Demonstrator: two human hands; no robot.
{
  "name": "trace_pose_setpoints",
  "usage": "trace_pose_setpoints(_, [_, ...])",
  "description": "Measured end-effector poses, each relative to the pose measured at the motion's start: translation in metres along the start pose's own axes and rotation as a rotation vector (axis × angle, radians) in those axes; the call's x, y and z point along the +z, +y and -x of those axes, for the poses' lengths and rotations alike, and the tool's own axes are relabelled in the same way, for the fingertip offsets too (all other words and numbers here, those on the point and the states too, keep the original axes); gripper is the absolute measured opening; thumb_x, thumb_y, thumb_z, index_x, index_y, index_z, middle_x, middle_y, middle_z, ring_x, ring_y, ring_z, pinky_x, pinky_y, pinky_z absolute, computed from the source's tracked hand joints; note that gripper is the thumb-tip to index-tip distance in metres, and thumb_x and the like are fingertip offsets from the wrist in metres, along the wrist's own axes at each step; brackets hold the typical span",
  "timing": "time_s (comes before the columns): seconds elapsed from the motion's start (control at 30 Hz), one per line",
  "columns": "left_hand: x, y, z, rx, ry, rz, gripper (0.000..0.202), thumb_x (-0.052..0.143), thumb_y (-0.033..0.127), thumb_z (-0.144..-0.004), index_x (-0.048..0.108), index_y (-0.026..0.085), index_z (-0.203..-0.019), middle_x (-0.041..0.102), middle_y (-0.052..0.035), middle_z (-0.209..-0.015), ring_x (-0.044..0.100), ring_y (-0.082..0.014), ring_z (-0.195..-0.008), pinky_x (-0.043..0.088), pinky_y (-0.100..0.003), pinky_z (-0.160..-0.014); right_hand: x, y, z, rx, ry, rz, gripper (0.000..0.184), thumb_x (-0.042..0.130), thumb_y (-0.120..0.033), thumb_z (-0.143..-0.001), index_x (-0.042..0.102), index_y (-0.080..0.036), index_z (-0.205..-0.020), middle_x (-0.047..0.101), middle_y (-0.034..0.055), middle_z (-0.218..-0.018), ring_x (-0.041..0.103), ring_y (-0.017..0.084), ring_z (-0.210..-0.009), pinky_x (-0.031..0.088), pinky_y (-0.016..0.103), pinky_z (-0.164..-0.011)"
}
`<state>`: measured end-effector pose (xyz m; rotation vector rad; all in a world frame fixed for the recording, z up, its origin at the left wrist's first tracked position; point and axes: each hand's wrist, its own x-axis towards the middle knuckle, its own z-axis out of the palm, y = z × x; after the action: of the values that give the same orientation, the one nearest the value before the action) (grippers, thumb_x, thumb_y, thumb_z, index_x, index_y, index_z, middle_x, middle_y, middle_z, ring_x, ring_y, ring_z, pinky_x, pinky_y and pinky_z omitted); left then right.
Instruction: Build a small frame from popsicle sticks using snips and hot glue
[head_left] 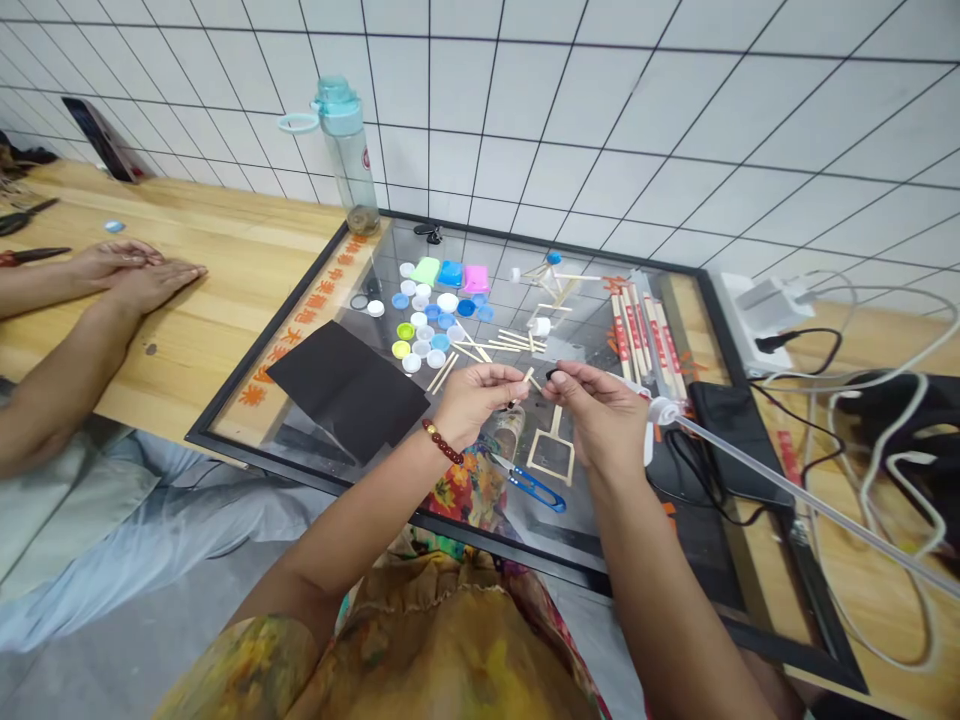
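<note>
My left hand, with a beaded bracelet at its wrist, pinches a short wooden stick above the glass board. Close beside it, my right hand has thumb and forefinger closed on a small black piece; its exact kind is too small to tell. Below the hands lies a square frame of glued sticks with a stick handle. Blue-handled thread snips rest in front of it, blades pointing left. Loose sticks lie beyond my hands, near a stick model with bottle caps.
Bottle caps and coloured packets lie on the black-framed board. A black sheet is at left, red-wrapped sticks at right. A bottle stands behind. Cables and a clear rod run right. A co-worker's hands rest left.
</note>
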<state>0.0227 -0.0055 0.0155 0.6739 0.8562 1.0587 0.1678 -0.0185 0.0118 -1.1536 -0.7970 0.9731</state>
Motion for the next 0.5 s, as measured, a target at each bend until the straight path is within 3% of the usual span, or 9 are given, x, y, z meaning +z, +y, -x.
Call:
trace_pose_setpoints(0.17, [0.0024,-0.0001,0.0016,-0.029,-0.021,0.059,0.045,0.090,0.022,-0.041,0.068,0.012,-0.078,0.067,-0.0011,-0.072,0.063,-0.0104,-0.067,0.049,-0.026,-0.068,0.0045,0.0025,0.0041,-0.024,0.009,0.014,0.024,0.084,-0.028,-0.058,0.072,-0.018,-0.076,0.069,-0.0016,-0.065,0.064,0.012,-0.057,0.058,0.031,-0.064])
trace_pose_setpoints(0.33, [0.0041,0.0008,0.0040,-0.038,-0.023,0.075,0.047,0.090,0.019,-0.042,0.071,0.012,-0.085,0.068,-0.0022,-0.078,0.065,-0.0121,-0.072,0.051,-0.030,-0.078,0.0077,0.0067,0.0088,-0.026,0.039,-0.006,0.023,0.082,-0.029,-0.061,0.069,-0.018,-0.076,0.067,-0.0020,-0.063,0.064,0.012,-0.059,0.058,0.031,-0.067])
trace_pose_setpoints(0.5, [0.0038,-0.0009,0.0051,-0.015,-0.011,-0.003,0.034,0.087,0.028,-0.050,0.072,0.012,-0.075,0.070,-0.0047,-0.079,0.062,-0.0106,-0.065,0.048,-0.028,-0.069,0.0085,0.0070,0.0105,-0.098,0.059,0.061,0.018,0.079,-0.027,-0.064,0.069,-0.017,-0.074,0.066,-0.0020,-0.063,0.059,0.010,-0.056,0.051,0.025,-0.059])
